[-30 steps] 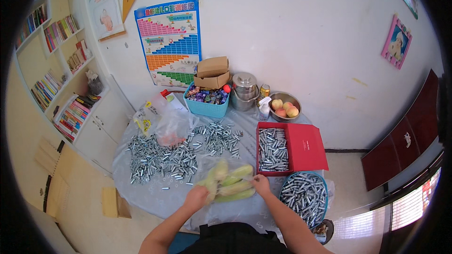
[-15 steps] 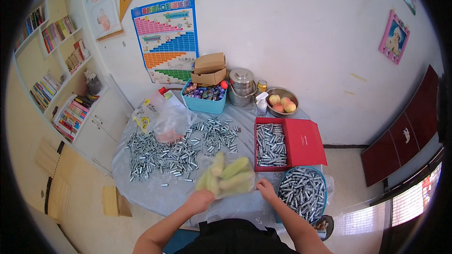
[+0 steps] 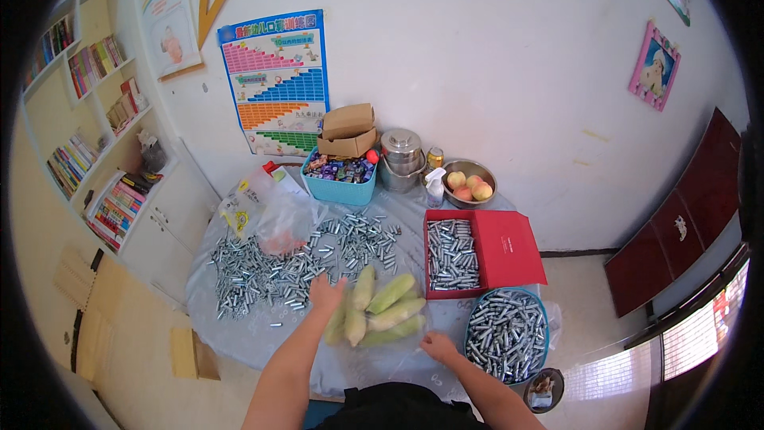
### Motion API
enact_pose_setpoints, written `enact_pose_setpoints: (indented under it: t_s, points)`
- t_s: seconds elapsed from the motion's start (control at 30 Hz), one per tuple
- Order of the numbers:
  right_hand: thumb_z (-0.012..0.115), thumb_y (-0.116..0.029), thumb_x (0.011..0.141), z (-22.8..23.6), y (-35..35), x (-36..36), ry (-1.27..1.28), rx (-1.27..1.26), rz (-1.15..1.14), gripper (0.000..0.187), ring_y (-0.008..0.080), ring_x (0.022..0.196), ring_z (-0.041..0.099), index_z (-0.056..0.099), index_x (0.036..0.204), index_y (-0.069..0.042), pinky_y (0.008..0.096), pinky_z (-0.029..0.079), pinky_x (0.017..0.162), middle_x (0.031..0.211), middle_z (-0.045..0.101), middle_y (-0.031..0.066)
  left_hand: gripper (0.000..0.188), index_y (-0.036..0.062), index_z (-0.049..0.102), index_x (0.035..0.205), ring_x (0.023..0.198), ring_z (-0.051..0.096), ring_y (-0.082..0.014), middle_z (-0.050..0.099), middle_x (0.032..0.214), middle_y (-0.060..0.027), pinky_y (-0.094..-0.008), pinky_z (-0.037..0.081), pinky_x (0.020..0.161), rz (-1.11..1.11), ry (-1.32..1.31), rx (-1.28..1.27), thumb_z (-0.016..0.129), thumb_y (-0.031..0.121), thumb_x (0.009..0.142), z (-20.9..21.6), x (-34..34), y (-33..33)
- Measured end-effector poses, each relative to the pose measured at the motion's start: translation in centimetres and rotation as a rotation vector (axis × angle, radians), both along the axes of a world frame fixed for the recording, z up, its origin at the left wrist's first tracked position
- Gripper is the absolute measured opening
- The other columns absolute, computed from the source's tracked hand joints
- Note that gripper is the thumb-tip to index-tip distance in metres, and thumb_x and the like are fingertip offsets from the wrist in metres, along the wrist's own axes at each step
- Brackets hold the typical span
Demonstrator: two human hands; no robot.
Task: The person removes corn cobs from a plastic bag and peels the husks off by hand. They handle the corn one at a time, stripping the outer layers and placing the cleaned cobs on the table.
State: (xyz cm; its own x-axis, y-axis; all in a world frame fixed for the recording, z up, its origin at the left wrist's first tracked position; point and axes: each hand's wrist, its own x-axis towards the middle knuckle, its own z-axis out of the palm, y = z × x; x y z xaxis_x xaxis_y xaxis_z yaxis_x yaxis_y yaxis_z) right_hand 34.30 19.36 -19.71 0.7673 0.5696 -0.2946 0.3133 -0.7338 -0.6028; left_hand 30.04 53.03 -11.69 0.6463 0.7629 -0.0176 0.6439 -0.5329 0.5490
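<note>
In front of me on the table lies a clear plastic bag holding several long pale green vegetables that look like ears of corn in the husk. My left hand is at the bag's left side, fingers stretched forward and apart, near the loose metal pieces. My right hand is closed at the bag's right edge, pinching the thin plastic. Loose silvery metal cylinders are spread over the table to the left and beyond the bag.
A red box of metal cylinders and a blue basket full of them stand at right. Along the back are a blue basket of wrapped items, a metal pot, a spray bottle, and a bowl of peaches.
My left hand has moved forward from the bag's near left edge to its upper left side, its fingers opening. My right hand stays at the right edge, slightly lower. The view has tilted up.
</note>
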Motion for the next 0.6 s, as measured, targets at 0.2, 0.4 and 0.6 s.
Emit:
enact_pose_setpoints:
  t_s: [0.2, 0.4, 0.6]
  points:
    - [0.056, -0.033, 0.077, 0.6, -0.4, -2.1, -0.021, -0.047, 0.088, 0.028, 0.0343, 0.078, 0.059, 0.060, 0.082, -0.006, 0.0432, 0.047, 0.072, 0.083, 0.063, 0.0142, 0.081, -0.0020, 0.049, 0.117, 0.107, 0.050, -0.0362, 0.051, 0.115, -0.0247, -0.0430, 0.040, 0.089, -0.288, 0.155, -0.140, 0.054, 0.064, 0.070, -4.0, 2.5, -0.2]
    - [0.053, -0.032, 0.078, -0.3, -1.6, -1.9, -0.040, -0.083, 0.212, 0.027, 0.0335, 0.082, 0.058, 0.062, 0.084, -0.007, 0.0430, 0.046, 0.073, 0.085, 0.062, 0.0144, 0.068, -0.0039, 0.060, 0.099, 0.098, 0.056, -0.0378, 0.058, 0.102, -0.0248, -0.0402, 0.044, 0.086, 0.104, 0.163, -0.333, 0.058, 0.057, 0.070, -2.4, 2.1, -1.3]
    - [0.048, -0.041, 0.079, -0.9, -1.0, -1.5, 0.030, -0.289, 0.599, 0.038, 0.0320, 0.086, 0.058, 0.065, 0.086, -0.008, 0.0427, 0.046, 0.077, 0.092, 0.063, 0.0138, 0.050, 0.0000, 0.061, 0.085, 0.077, 0.061, -0.0347, 0.062, 0.081, -0.0193, -0.0409, 0.047, 0.066, -0.138, 0.056, -0.222, 0.062, 0.048, 0.070, -2.1, -0.9, -0.7]
